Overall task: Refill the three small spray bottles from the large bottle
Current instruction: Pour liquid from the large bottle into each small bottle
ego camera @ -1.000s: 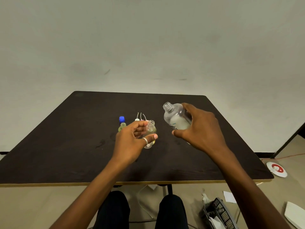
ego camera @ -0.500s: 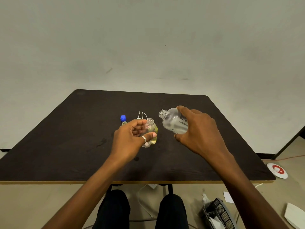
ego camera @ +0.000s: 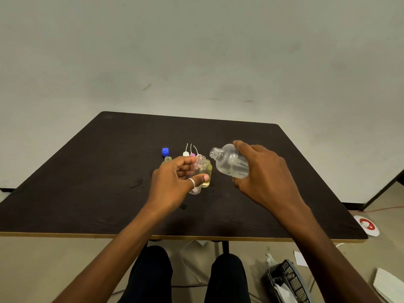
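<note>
The right hand (ego camera: pixel 265 173) is wrapped round the large bottle (ego camera: pixel 231 164), fingers over the top and thumb underneath, and it's tipped hard over, open threaded neck aimed at the other hand. The left hand (ego camera: pixel 175 180) pinches a small clear spray bottle (ego camera: pixel 199 171) between thumb and fingertips, mouth up and leaning a touch toward that neck, raised so the two openings sit near each other; a pour looks close, though no liquid is visibly crossing. A ring (ego camera: pixel 192 182) glints on the left thumb.

The large bottle is frosted, rounded plastic with a printed label under the palm. The small one is see-through and slim.

Just beyond the left thumb stands a yellow-tinted small bottle (ego camera: pixel 207 173), uncapped. Past the left knuckles another small open bottle (ego camera: pixel 168 159) peeks out, a blue cap (ego camera: pixel 165 151) behind it. Further off, between the hands, lie the spray tops (ego camera: pixel 189 153), white and pink, thin dip tubes curling up, parked clear of the pouring, I'd guess. All on a matte dark table (ego camera: pixel 87 182) with a pale edge.
</note>
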`<action>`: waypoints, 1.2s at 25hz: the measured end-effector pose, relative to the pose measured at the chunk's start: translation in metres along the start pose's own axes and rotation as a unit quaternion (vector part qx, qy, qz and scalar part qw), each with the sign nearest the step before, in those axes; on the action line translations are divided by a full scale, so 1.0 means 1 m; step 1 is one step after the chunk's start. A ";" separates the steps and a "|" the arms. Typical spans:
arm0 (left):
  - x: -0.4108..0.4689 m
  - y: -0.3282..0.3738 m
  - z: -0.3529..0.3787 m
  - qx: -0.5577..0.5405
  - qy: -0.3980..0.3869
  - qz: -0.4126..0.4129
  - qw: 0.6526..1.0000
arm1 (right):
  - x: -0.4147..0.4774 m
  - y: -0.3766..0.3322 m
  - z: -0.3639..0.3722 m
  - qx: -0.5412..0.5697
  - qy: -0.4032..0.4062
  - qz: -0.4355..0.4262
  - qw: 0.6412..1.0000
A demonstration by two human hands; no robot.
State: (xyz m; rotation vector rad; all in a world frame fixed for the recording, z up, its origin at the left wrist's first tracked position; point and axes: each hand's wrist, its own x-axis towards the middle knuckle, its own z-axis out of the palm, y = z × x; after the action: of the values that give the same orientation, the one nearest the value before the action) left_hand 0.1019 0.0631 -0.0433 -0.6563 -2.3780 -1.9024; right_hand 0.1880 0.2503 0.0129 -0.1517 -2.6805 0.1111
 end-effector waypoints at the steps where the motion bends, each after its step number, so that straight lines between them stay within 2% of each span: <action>1: -0.001 0.000 0.001 -0.002 0.000 -0.002 1.000 | 0.000 0.000 0.000 -0.003 -0.001 0.000 1.000; 30: -0.001 0.003 0.003 0.021 -0.011 0.010 1.000 | -0.001 0.000 0.002 -0.050 0.002 -0.010 0.999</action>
State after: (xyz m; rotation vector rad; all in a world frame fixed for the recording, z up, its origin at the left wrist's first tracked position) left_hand 0.1041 0.0658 -0.0415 -0.7001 -2.4072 -1.8414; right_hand 0.1880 0.2498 0.0112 -0.1555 -2.6841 -0.0288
